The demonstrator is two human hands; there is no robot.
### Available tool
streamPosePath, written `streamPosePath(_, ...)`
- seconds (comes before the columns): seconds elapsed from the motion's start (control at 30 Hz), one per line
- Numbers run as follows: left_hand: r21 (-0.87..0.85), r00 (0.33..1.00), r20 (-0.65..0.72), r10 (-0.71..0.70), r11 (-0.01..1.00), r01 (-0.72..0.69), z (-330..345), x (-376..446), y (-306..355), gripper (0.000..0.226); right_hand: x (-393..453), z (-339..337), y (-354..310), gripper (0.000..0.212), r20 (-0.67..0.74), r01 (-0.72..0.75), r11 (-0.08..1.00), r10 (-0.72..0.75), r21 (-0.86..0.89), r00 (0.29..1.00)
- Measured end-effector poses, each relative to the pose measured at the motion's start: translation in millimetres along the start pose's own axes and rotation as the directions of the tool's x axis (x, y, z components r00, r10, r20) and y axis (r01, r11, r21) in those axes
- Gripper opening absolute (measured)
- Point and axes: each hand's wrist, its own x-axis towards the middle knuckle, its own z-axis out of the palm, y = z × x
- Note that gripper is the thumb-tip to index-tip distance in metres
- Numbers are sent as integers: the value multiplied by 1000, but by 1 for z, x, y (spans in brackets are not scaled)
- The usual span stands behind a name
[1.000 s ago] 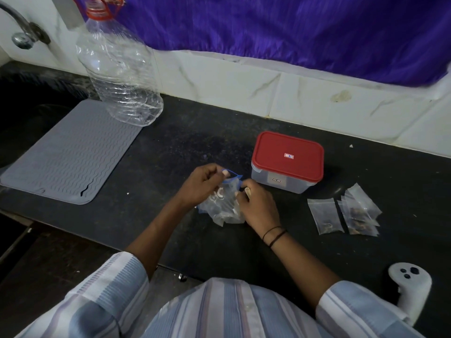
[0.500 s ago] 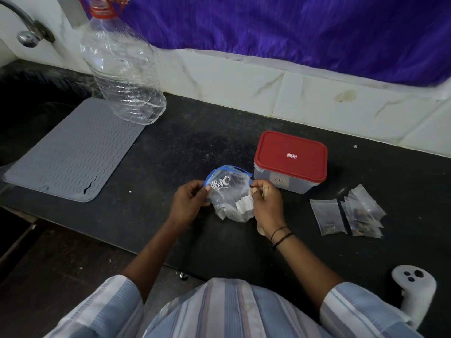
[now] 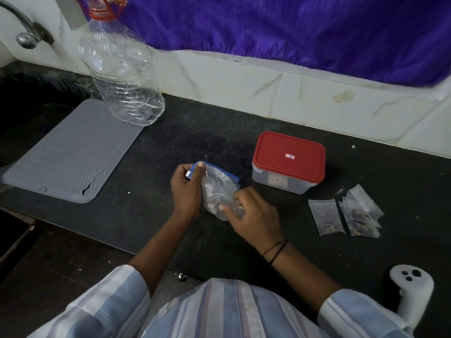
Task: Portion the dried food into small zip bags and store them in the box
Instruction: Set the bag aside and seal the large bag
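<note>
A clear large zip bag (image 3: 216, 191) with a blue zip strip and dried food inside sits between my hands on the black counter (image 3: 195, 132). My left hand (image 3: 186, 191) pinches its blue top edge. My right hand (image 3: 253, 215), blurred, has its fingers curled on the bag's lower end. To the right stands the plastic box (image 3: 280, 182) with its red lid (image 3: 289, 158) shut. Beyond it lie small zip bags: one nearly flat (image 3: 325, 215), and a loose pile (image 3: 361, 214) with dark pieces inside.
A big clear plastic bottle (image 3: 122, 76) stands at the back left on the corner of a grey ribbed mat (image 3: 70, 152). A tap (image 3: 26, 32) and dark sink (image 3: 24, 93) are far left. A white controller (image 3: 410, 293) stands near the counter's front right edge.
My right hand left the bag's mouth and dropped to its lower end. My left hand shifted right along the blue top edge, and the bag's mouth, held wide half a second ago, has narrowed.
</note>
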Motion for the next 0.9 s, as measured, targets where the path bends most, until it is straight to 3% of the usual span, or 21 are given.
streamPosePath(0.07, -5, 999, -53, 10, 1000, -10, 10, -8, 3, 21, -5, 7, -12, 39, 75, 73, 990, -64, -119, 995)
streamPosePath(0.17, 54, 993, -71, 92, 995, -88, 19, -13, 11, 22, -3, 12, -14, 19, 45, 5, 988, 3, -157, 999)
streamPosePath(0.3, 222, 952, -23, 307, 930, -294, 15, -10, 23, 19, -2, 7, -5, 5, 79, -72, 997, 72, -4, 994)
streamPosePath(0.43, 345, 908, 87, 410, 843, -413, 1, 7, 32, 12, -4, 1, 12, 16, 157, -295, 929, 265, 225, 952)
streamPosePath(0.57, 419, 864, 311, 396, 759, -499, -14, 19, 28, 22, -11, -5, 22, 20, 206, -470, 794, 423, 385, 883)
streamPosePath(0.7, 383, 838, 501, 216, 813, -439, -9, 25, 34, 70, -13, -5, 23, 23, 210, -540, 728, 501, 422, 840)
streamPosePath(0.8, 342, 769, 635, 75, 865, -366, -10, 27, 32, 107, -8, -8, 24, 18, 257, -574, 583, 537, 575, 803)
streamPosePath(0.83, 350, 776, 627, 59, 869, -349, -10, 23, 29, 104, -6, -9, 24, 15, 279, -580, 535, 541, 614, 794)
streamPosePath(0.9, 421, 853, 521, 29, 861, -286, -12, 19, 16, 69, -4, -10, 24, 7, 310, -595, 494, 542, 634, 781)
